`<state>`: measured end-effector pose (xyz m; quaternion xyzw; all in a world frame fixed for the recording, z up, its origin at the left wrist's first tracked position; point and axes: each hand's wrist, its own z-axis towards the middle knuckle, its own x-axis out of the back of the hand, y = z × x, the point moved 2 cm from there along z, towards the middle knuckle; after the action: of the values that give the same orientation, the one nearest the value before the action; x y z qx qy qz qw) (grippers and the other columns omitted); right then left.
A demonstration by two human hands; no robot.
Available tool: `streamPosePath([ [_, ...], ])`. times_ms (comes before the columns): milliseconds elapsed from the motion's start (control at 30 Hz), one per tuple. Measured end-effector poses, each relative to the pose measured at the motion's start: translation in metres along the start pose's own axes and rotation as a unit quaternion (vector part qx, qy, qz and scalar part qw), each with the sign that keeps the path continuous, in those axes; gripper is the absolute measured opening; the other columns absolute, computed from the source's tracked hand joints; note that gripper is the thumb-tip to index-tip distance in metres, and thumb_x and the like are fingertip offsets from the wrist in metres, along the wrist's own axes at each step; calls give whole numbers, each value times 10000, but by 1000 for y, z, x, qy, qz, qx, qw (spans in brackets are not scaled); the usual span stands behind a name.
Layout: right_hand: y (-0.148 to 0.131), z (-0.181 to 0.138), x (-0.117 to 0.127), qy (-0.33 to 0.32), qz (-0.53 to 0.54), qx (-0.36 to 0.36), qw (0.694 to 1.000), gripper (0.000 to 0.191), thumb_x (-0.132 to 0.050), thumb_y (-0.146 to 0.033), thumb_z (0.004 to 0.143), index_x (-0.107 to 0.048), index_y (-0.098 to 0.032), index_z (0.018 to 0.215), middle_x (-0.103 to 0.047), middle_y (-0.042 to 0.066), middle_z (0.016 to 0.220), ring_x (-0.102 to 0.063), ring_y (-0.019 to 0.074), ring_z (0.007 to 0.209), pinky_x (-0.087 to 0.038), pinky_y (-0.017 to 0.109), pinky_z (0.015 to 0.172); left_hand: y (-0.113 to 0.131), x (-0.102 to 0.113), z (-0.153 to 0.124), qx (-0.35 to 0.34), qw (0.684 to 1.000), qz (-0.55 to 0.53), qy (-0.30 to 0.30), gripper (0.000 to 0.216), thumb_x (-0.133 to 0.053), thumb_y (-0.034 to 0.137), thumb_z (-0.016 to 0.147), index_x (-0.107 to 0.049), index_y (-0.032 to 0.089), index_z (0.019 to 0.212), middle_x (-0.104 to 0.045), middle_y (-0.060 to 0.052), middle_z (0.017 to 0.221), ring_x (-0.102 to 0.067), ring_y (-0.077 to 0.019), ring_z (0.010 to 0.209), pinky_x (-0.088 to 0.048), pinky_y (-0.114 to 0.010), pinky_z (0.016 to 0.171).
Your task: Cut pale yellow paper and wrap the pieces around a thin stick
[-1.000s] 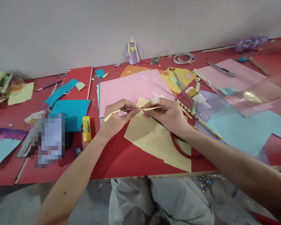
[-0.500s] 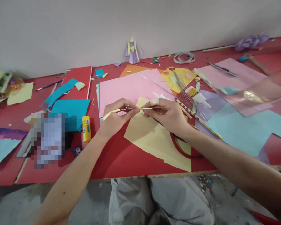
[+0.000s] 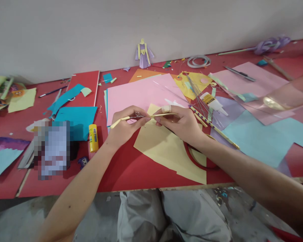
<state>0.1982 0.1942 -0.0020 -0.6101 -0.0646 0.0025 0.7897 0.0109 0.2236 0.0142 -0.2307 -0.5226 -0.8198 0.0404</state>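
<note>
Pinched between the thumb and fingers of my left hand is a thin twisted wire. Its left end is wrapped in pale yellow paper. My right hand, with a bandage round one finger, grips the other end, where a narrow yellow paper strip runs along the wire. The two thumbs almost meet. Below the hands lies yellow paper. A red loop, its kind unclear, is partly hidden under my right wrist.
A glue stick stands left of my left forearm. Pink paper, loose wires, a white glue bottle and blue paper cover the red table. A paper doll leans on the wall. A cutter knife lies right.
Both hands stay almost in place. The yellow strip at my right fingers has turned slightly and now shows a longer, curved edge.
</note>
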Motion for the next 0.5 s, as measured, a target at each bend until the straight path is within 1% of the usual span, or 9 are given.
streamPosePath([
  [267,2,0,1,-4,-4,0,1000,211,-755,-375,793,-723,-184,876,-714,28,792,-675,155,702,-562,284,694,-1,0,1,2,1000,5,-1,206,-785,385,768,-691,204,801,-706,-6,760,-655,-124,661,-543,-222,612],
  [367,2,0,1,-1,-20,-2,1000,223,-743,-387,801,-719,-174,865,-712,34,775,-677,161,701,-560,285,683,0,0,0,-19,1000,22,-6,165,-771,348,789,-691,207,818,-711,3,771,-659,-119,675,-536,-213,631],
  [500,5,1,1,-10,-24,-7,1000,215,-723,-378,815,-715,-171,872,-706,32,789,-671,152,690,-560,283,679,5,-1,-2,-73,993,86,-28,77,-727,275,838,-681,216,856,-722,10,797,-669,-118,716,-525,-219,676],
])
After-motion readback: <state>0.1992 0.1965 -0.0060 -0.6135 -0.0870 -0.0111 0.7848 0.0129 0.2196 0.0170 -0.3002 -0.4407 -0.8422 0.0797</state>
